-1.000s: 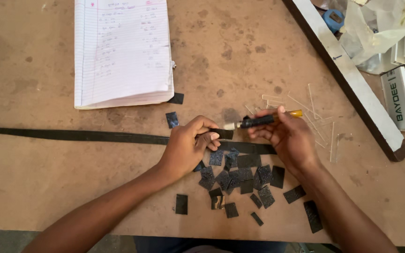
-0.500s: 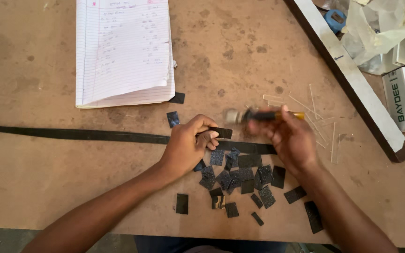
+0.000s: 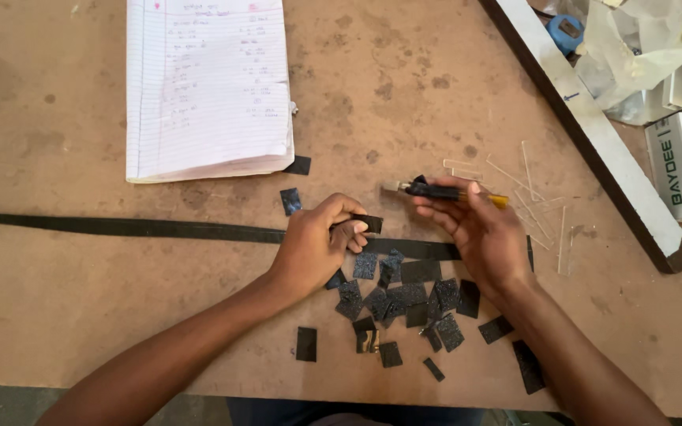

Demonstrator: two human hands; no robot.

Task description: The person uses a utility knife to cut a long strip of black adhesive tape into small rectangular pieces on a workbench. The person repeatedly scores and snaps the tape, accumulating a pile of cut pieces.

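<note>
Left hand (image 3: 315,244) is curled over the long black strip (image 3: 120,227), fingers pinching a small black piece (image 3: 367,223) at its end. Right hand (image 3: 479,233) grips a utility knife (image 3: 444,191) — yellow tail poking out, blade end pointing left, held just above the strip (touching it or not, hard to say). A heap of cut black squares (image 3: 404,300) lies just below both hands, lined notebook (image 3: 207,87) beyond on the wooden table (image 3: 57,315).
</note>
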